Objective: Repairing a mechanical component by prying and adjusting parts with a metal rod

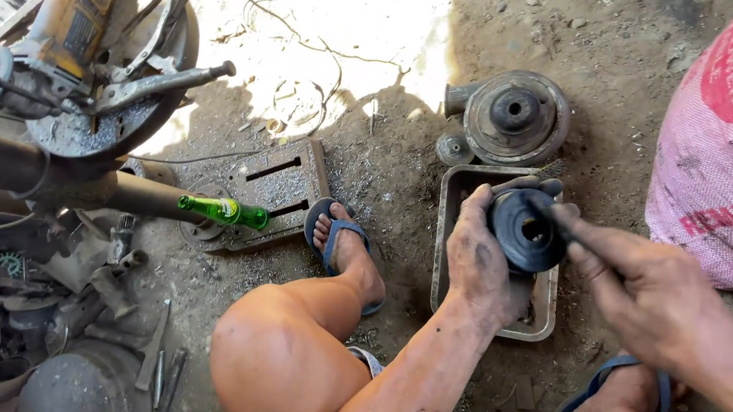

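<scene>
Left hand (482, 262) around black round part (523, 232) (over metal tray (449, 225)).

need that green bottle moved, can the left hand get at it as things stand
Probably not right away: the left hand is wrapped around the black round part over the metal tray, and the bent knee sits between it and the green bottle.

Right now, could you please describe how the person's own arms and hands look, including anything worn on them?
Both arms are bare, with no sleeves, gloves, watch or rings visible. The left hand and right hand are smeared with dark grease and grime, heaviest on the knuckles and fingers, and the forearms look dusty.
</scene>
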